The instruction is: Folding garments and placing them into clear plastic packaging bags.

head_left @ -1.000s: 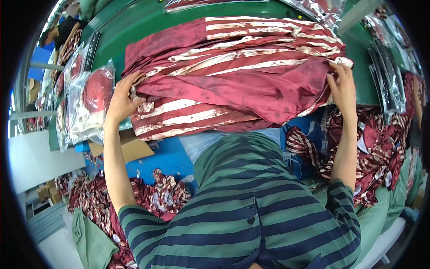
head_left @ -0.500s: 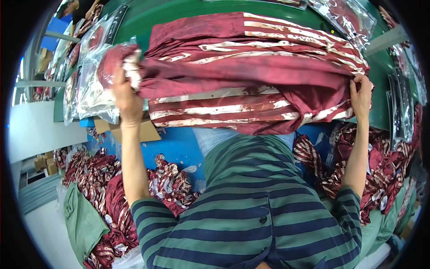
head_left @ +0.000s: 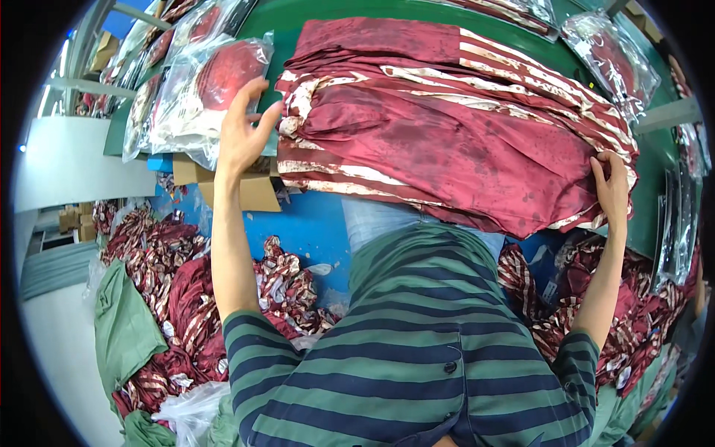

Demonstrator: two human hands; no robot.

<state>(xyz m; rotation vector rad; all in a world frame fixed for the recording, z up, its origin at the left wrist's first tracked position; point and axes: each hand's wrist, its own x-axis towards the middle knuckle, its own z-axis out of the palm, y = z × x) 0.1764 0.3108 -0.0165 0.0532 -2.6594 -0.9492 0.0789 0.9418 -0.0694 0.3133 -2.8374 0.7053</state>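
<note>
Dark-red fabric garment point(head_left: 462, 156) with white stripes: lies wrinkled across green tabletop point(head_left: 342, 13), upper centre of frame. Bare left hand point(head_left: 242, 138), upper left of frame: hovers just beside garment's left end, thumb and fingers apart, near clear plastic bag point(head_left: 212, 93) of red-and-white contents. Bare right hand point(head_left: 614, 186), right of frame: touches garment's right end; cannot tell whether fingers clamp cloth.

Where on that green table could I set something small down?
Bare green table shows behind the red-and-white cloth, with a narrow strip right of it, bordered by dark flat packages. Left of the cloth is crowded: clear-bagged goods lie there, near the open left hand. The right hand touches the cloth's right end.
</note>
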